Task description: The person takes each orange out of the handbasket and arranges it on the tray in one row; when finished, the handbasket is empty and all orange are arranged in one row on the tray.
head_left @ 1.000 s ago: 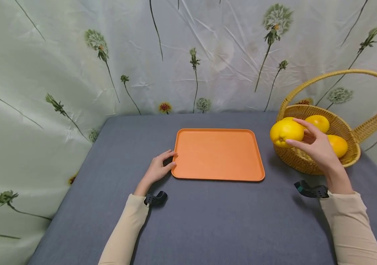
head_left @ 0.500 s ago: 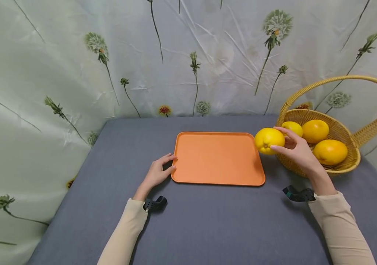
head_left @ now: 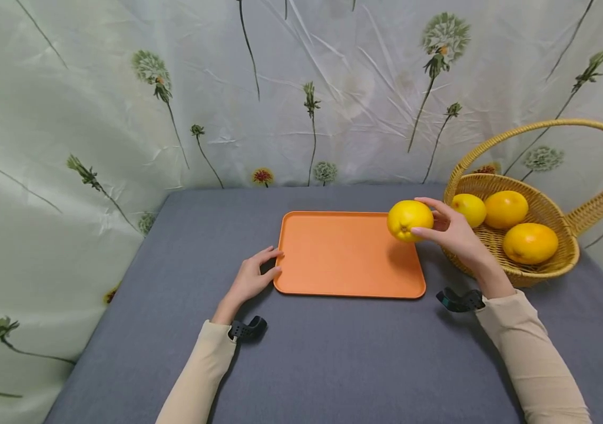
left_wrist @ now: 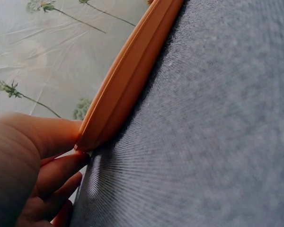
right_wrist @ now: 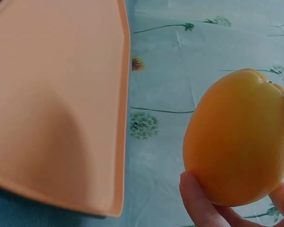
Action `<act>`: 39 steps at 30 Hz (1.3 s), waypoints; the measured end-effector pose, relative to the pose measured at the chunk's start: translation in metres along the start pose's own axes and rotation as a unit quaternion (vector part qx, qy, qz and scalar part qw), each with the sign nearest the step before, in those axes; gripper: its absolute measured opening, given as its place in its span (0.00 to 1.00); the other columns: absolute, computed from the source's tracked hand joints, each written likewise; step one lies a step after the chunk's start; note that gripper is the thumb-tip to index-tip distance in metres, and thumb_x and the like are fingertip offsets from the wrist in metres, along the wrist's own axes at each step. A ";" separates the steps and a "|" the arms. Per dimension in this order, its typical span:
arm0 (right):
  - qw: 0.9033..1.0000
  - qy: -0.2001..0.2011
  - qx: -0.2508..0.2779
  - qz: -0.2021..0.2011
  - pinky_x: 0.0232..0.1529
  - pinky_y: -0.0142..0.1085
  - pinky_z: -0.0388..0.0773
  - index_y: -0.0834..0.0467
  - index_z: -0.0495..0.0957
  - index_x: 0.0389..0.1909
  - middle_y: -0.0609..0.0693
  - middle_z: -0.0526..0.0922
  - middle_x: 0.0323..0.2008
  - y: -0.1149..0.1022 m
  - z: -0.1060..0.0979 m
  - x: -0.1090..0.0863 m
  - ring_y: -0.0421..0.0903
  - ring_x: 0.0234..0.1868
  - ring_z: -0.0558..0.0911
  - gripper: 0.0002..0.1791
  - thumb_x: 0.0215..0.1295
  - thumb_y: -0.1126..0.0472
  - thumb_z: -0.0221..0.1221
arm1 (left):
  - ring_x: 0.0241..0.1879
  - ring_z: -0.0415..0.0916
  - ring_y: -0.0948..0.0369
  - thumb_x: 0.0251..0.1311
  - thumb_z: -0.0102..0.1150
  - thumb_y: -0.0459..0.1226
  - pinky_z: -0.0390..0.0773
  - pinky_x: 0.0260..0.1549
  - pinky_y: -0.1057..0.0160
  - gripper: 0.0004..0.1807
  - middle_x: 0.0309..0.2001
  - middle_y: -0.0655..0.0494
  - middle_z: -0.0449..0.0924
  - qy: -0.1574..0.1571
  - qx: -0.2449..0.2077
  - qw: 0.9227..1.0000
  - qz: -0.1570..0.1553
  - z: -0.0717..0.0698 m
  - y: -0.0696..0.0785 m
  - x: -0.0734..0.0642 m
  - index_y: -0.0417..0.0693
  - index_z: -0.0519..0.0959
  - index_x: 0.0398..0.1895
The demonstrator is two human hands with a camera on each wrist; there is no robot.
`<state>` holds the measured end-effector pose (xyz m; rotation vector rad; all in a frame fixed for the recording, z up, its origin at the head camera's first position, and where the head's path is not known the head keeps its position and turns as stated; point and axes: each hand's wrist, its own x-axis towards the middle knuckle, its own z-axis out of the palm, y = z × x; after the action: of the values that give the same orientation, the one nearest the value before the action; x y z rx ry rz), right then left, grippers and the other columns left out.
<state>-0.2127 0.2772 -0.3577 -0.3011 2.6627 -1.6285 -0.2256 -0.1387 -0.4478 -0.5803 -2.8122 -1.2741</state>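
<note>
In the head view my right hand [head_left: 452, 235] holds a yellow-orange oval fruit [head_left: 406, 221] between thumb and fingers, over the right end of the orange tray [head_left: 344, 253]. Its shadow falls on the tray. From the right wrist, the fruit [right_wrist: 239, 142] shows a dimpled, lobed end, with fingertips [right_wrist: 196, 198] against its underside. At the tray's left edge, my left hand [head_left: 251, 275] touches the rim with relaxed thumb and index finger. The left wrist view has those fingers [left_wrist: 59, 172] right at the corner of the tray [left_wrist: 128, 75], which lies flat on the table.
On the right stands a yellow wicker basket [head_left: 561, 265] with a tall arched handle [head_left: 545, 125]. Several fruits lie in it, among them an orange-yellow one [head_left: 530, 243] and a yellow one [head_left: 469, 210]. A flower-printed curtain [head_left: 227, 70] hangs behind the grey table [head_left: 322, 365].
My right hand has carried the fruit leftward from above the basket to over the tray's right end, uncovering the fruits in the basket. The left hand has stayed at the tray's edge.
</note>
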 end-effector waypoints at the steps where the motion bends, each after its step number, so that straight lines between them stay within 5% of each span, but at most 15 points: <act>1: 1.000 -0.003 -0.001 0.003 0.43 0.21 0.73 0.48 0.59 0.69 0.35 0.73 0.49 -0.001 0.002 0.002 0.29 0.45 0.76 0.35 0.61 0.59 0.60 | 0.67 0.63 0.44 0.60 0.57 0.37 0.62 0.65 0.42 0.22 0.65 0.39 0.67 -0.001 -0.001 1.000 0.000 0.000 0.000 0.000 0.44 0.75 0.58; 7: 0.999 -0.024 -0.017 0.014 0.50 0.29 0.73 0.48 0.58 0.69 0.53 0.70 0.61 -0.007 0.016 0.017 0.41 0.54 0.74 0.38 0.59 0.55 0.62 | 0.67 0.63 0.45 0.60 0.57 0.37 0.62 0.65 0.43 0.22 0.65 0.39 0.67 -0.001 -0.005 1.000 -0.002 -0.001 0.001 -0.002 0.44 0.75 0.58; 15: 0.999 -0.038 -0.022 -0.003 0.60 0.52 0.70 0.49 0.61 0.68 0.56 0.66 0.65 -0.013 0.036 0.042 0.57 0.60 0.72 0.39 0.55 0.57 0.66 | 0.68 0.62 0.45 0.61 0.56 0.38 0.61 0.65 0.43 0.23 0.66 0.40 0.65 -0.004 -0.004 1.000 -0.014 -0.002 0.001 -0.003 0.44 0.73 0.60; 26: 0.994 -0.073 -0.080 -0.032 0.55 0.50 0.75 0.45 0.64 0.66 0.55 0.69 0.64 -0.019 0.062 0.072 0.56 0.55 0.76 0.40 0.51 0.51 0.68 | 0.67 0.62 0.44 0.61 0.56 0.37 0.62 0.65 0.43 0.23 0.66 0.39 0.66 -0.003 -0.002 1.000 -0.013 0.000 0.000 -0.004 0.43 0.74 0.60; 39: 0.987 -0.108 -0.082 -0.081 0.55 0.50 0.76 0.50 0.66 0.65 0.55 0.70 0.63 -0.017 0.101 0.091 0.55 0.57 0.73 0.39 0.49 0.57 0.69 | 0.66 0.65 0.45 0.59 0.59 0.37 0.65 0.64 0.45 0.23 0.65 0.39 0.68 0.000 0.006 1.000 -0.004 0.000 0.001 0.000 0.43 0.74 0.59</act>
<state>-0.2891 0.1652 -0.3806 -0.6723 2.6676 -1.3240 -0.2253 -0.1381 -0.4464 -0.5693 -2.8238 -1.2587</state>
